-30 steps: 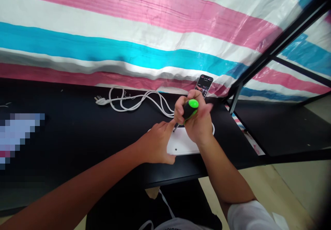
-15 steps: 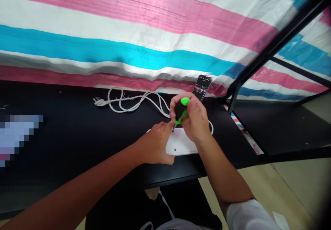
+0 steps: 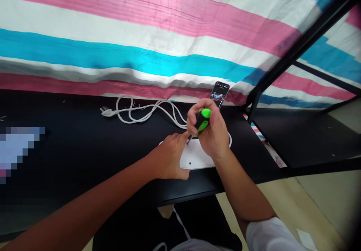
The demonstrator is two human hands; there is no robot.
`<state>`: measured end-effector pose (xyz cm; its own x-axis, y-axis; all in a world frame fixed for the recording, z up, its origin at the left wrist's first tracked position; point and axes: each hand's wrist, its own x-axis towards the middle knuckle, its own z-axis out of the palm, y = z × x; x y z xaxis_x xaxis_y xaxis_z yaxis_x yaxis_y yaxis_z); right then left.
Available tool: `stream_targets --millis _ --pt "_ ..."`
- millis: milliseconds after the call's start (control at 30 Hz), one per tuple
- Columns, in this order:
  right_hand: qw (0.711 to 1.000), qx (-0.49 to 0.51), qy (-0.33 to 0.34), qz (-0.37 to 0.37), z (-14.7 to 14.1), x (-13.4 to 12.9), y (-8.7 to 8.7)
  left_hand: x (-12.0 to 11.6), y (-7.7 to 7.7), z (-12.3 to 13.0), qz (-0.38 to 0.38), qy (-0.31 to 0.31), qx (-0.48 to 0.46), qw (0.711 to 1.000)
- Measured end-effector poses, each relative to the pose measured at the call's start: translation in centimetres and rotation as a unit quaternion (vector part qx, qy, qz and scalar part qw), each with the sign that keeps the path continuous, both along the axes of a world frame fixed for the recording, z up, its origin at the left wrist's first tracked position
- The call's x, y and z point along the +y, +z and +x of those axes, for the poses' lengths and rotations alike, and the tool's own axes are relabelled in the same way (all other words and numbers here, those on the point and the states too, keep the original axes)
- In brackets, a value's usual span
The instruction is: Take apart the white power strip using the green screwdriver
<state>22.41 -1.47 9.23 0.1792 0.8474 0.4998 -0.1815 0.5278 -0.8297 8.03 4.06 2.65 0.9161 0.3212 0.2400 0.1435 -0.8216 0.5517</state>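
A white power strip [image 3: 199, 155] lies on the black table with a screw hole showing in its face. My left hand [image 3: 170, 156] is closed around its left end, thumb at the near edge and fingers at the far edge. Wrapped in my right hand [image 3: 212, 130] is a green and black screwdriver [image 3: 203, 120], tilted, its shaft pointing down to the strip near my left fingertips. The tip meets the strip around a far-side hole, though the exact contact is too small to see. My right hand and forearm hide part of the strip's right side.
A white cord with a plug [image 3: 107, 111] lies looped behind the strip. A phone [image 3: 220, 93] leans against the striped sheet [image 3: 158, 61] at the back. A black metal frame [image 3: 255, 100] rises at the right. A blurred-out patch [image 3: 18, 149] is at the left.
The screwdriver's handle has turned and leans slightly further right, with my right fingers shifted around it. My left hand and the power strip stay in place.
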Motion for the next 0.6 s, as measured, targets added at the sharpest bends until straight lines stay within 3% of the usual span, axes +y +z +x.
stream_targets --millis 133,300,500,600 --pt "0.999 -0.028 -0.037 0.010 -0.08 0.00 0.02 0.02 0.21 0.01 -0.010 -0.003 -0.002 1.000" --pt "0.999 -0.018 -0.015 -0.027 -0.13 -0.01 0.37 0.07 0.06 0.05 0.006 -0.001 0.006 1.000" --pt "0.999 -0.016 -0.045 0.016 -0.22 0.06 -0.01 0.01 0.02 0.03 -0.011 -0.005 -0.007 1.000" --pt "0.999 -0.030 -0.044 0.000 -0.31 0.05 0.06 -0.02 0.03 0.02 0.000 0.005 0.001 1.000"
